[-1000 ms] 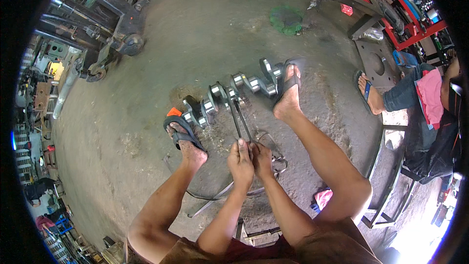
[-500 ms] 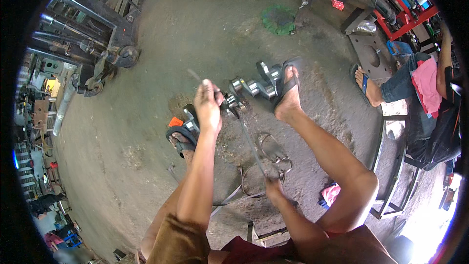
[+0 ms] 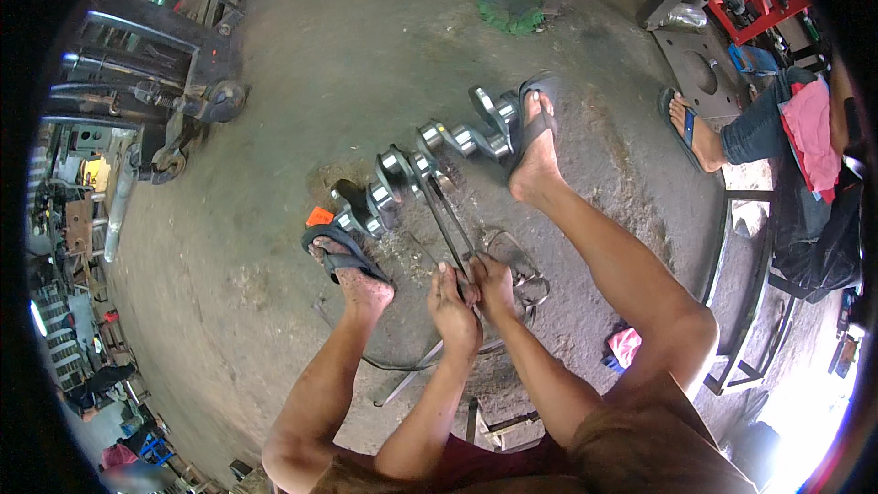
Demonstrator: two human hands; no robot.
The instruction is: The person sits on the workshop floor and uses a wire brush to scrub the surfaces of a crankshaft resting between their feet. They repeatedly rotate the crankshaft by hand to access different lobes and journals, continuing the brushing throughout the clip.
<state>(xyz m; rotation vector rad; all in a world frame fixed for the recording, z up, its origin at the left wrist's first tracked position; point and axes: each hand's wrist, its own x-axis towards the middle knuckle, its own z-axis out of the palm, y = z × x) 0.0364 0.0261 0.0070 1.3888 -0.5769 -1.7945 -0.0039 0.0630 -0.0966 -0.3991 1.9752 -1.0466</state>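
Holding a dark strap [image 3: 443, 221] in tightly curled grips, the left hand [image 3: 453, 311] and the right hand [image 3: 495, 288] are sitting side by side below the frame's centre, about equally near the crankshaft [image 3: 391, 165], which is lying above them, slanting lengthwise toward the upper right.

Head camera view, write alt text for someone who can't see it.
Left hand and right hand, side by side, grip a dark strap whose two strands run to a crankshaft on a workshop floor. The person's sandalled feet are at its ends; another person's foot is at right.
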